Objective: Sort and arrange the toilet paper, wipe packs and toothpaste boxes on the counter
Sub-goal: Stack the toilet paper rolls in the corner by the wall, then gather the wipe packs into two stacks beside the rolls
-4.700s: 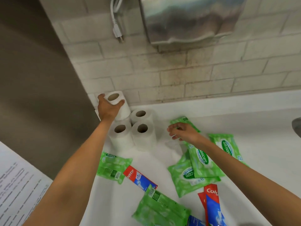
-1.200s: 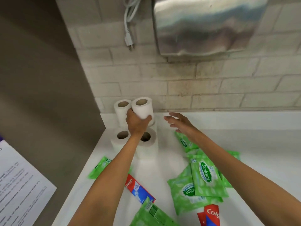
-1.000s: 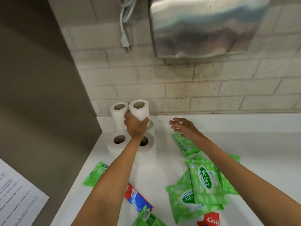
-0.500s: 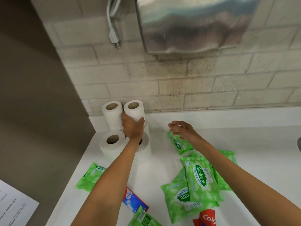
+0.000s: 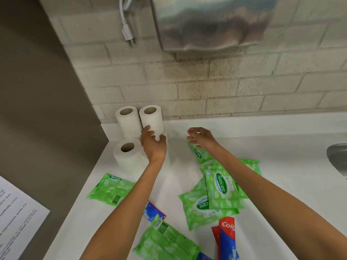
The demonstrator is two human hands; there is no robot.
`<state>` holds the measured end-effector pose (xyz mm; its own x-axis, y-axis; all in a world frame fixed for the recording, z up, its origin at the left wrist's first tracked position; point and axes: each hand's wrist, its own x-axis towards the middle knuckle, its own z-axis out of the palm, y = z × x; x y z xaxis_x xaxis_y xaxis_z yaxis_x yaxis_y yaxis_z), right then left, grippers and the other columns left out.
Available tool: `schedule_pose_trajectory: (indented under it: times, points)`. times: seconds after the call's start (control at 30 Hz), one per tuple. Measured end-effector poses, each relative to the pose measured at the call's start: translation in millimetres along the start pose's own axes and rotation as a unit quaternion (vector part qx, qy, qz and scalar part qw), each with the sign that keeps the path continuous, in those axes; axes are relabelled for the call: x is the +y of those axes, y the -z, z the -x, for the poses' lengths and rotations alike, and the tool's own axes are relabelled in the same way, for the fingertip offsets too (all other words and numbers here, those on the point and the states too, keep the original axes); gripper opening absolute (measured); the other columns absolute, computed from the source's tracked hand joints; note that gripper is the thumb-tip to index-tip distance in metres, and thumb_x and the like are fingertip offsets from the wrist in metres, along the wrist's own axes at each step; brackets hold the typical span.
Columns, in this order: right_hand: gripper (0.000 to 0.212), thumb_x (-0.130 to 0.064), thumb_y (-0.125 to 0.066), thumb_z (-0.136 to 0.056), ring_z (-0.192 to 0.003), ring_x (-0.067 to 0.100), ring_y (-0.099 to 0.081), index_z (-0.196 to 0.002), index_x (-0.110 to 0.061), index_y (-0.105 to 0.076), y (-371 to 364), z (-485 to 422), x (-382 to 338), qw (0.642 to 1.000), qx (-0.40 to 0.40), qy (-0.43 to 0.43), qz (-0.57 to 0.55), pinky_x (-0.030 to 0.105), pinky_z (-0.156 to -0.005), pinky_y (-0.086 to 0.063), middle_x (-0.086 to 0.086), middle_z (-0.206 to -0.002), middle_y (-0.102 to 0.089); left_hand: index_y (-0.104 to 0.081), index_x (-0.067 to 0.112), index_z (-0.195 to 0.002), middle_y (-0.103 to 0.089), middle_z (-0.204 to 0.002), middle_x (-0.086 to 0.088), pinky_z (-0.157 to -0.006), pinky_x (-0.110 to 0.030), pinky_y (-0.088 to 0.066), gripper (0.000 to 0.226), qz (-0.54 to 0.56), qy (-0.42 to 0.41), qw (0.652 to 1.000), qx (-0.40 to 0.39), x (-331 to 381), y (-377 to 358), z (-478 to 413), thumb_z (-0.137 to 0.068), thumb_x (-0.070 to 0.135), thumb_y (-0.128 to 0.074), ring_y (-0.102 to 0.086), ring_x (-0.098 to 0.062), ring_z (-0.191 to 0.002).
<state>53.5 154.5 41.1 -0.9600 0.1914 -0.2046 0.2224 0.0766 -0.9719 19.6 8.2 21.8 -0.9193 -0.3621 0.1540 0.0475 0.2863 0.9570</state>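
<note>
Several white toilet paper rolls stand in the counter's (image 5: 272, 166) back left corner. My left hand (image 5: 153, 144) grips the lower part of the upper right roll (image 5: 151, 117), which sits on a lower roll next to another raised roll (image 5: 127, 119). A front roll (image 5: 127, 154) stands to the left of my wrist. My right hand (image 5: 200, 138) hovers with its fingers spread above a green wipe pack (image 5: 200, 153). More wipe packs (image 5: 221, 186) (image 5: 110, 188) (image 5: 169, 243) lie scattered. Toothpaste boxes lie near my left forearm (image 5: 155, 213) and at the front (image 5: 227, 239).
A steel hand dryer (image 5: 210, 23) hangs on the brick wall, with a loose plug (image 5: 128, 34) beside it. A brown partition (image 5: 37, 109) bounds the counter on the left. A sink edge (image 5: 338, 158) shows at far right. A printed sheet (image 5: 15, 222) is at lower left.
My left hand set one roll on the back stack, then lifted a second roll on top beside it; its grip has slid down to the roll's base. My right hand left the wipe packs and hovers.
</note>
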Motion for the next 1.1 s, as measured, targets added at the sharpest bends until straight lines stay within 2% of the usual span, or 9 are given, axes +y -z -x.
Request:
schedule_pose_trajectory:
  times: [0.1, 0.2, 0.27, 0.37, 0.5, 0.63, 0.77, 0.97, 1.1]
  points:
    - [0.034, -0.025, -0.053, -0.093, -0.077, 0.015, -0.059, -0.124, -0.009, -0.053, -3, 10, -3, 1.000, -0.002, -0.005, 0.005, 0.021, -0.061, -0.042, 0.019, -0.120, -0.064, -0.059, 0.008, -0.106, -0.065, -0.092, -0.010, -0.072, -0.023, -0.049, 0.024, 0.002, -0.027, 0.998, -0.061, 6, 8, 16, -0.083, 0.003, -0.053, -0.059, -0.022, -0.078]
    - [0.033, -0.026, -0.051, -0.094, -0.083, 0.019, -0.059, -0.122, -0.011, -0.054, -4, 20, -4, 1.000, 0.000, -0.008, 0.003, 0.026, -0.068, -0.042, 0.016, -0.116, -0.066, -0.061, 0.006, -0.102, -0.066, -0.090, -0.011, -0.085, -0.034, -0.051, 0.019, -0.018, -0.043, 0.987, -0.154, 9, 13, 25, -0.084, 0.005, -0.055, -0.065, -0.030, -0.084]
    - [0.032, -0.026, -0.050, -0.094, -0.085, 0.020, -0.059, -0.121, -0.009, -0.054, -1, 27, -4, 1.000, 0.010, -0.008, 0.000, 0.026, -0.069, -0.043, 0.014, -0.109, -0.066, -0.061, 0.002, -0.102, -0.064, -0.088, -0.009, -0.075, -0.028, -0.052, 0.018, -0.017, -0.047, 0.979, -0.198, 10, 15, 30, -0.085, 0.004, -0.056, -0.064, -0.027, -0.077]
    - [0.032, -0.024, -0.050, -0.094, -0.071, 0.017, -0.059, -0.121, -0.007, -0.055, 6, 41, 0, 0.999, 0.038, -0.012, -0.008, 0.023, -0.063, -0.041, 0.011, -0.102, -0.063, -0.060, 0.003, -0.098, -0.061, -0.084, -0.008, -0.050, -0.008, -0.046, 0.012, -0.019, -0.033, 0.965, -0.258, 7, 18, 38, -0.087, 0.005, -0.056, -0.057, -0.015, -0.061]
    - [0.033, -0.022, -0.050, -0.094, -0.064, 0.011, -0.056, -0.121, -0.004, -0.054, 19, 58, 13, 0.997, 0.078, -0.019, 0.000, 0.023, -0.061, -0.041, 0.013, -0.098, -0.063, -0.057, 0.005, -0.092, -0.060, -0.077, -0.008, -0.047, -0.013, -0.046, 0.004, -0.024, 0.020, 0.946, -0.324, -2, 14, 47, -0.090, 0.007, -0.054, -0.056, -0.014, -0.057]
    - [0.032, -0.017, -0.050, -0.094, -0.062, 0.010, -0.055, -0.120, 0.001, -0.055, 36, 70, 36, 0.992, 0.120, -0.015, 0.024, 0.014, -0.049, -0.044, 0.024, -0.112, -0.065, -0.057, 0.010, -0.084, -0.060, -0.069, -0.004, -0.051, -0.017, -0.049, 0.007, -0.026, 0.063, 0.934, -0.350, -15, 7, 62, -0.090, 0.009, -0.055, -0.058, -0.014, -0.056]
    - [0.031, -0.013, -0.050, -0.093, -0.061, 0.009, -0.054, -0.117, 0.004, -0.058, 53, 72, 52, 0.988, 0.149, -0.024, 0.038, 0.014, -0.049, -0.041, 0.021, -0.098, -0.065, -0.056, 0.015, -0.075, -0.063, -0.070, -0.005, -0.047, -0.015, -0.048, 0.016, -0.043, 0.106, 0.918, -0.379, -27, 2, 78, -0.090, 0.013, -0.056, -0.059, -0.011, -0.057]
    - [0.029, -0.013, -0.052, -0.092, -0.071, 0.020, -0.055, -0.111, 0.007, -0.062, 84, 63, 62, 0.986, 0.147, -0.026, 0.073, 0.036, -0.075, -0.048, 0.024, -0.097, -0.067, -0.053, 0.016, -0.076, -0.062, -0.073, -0.004, -0.051, -0.015, -0.046, 0.015, -0.044, 0.140, 0.925, -0.351, -29, -9, 82, -0.091, 0.018, -0.056, -0.058, -0.010, -0.060]
    - [0.027, -0.014, -0.053, -0.091, -0.080, 0.021, -0.055, -0.106, 0.005, -0.065, 106, 47, 62, 0.984, 0.137, -0.028, 0.107, 0.029, -0.070, -0.041, 0.019, -0.095, -0.068, -0.052, 0.016, -0.075, -0.061, -0.077, -0.006, -0.056, -0.019, -0.045, 0.017, -0.041, 0.155, 0.935, -0.315, -30, -17, 82, -0.091, 0.018, -0.057, -0.057, -0.011, -0.061]
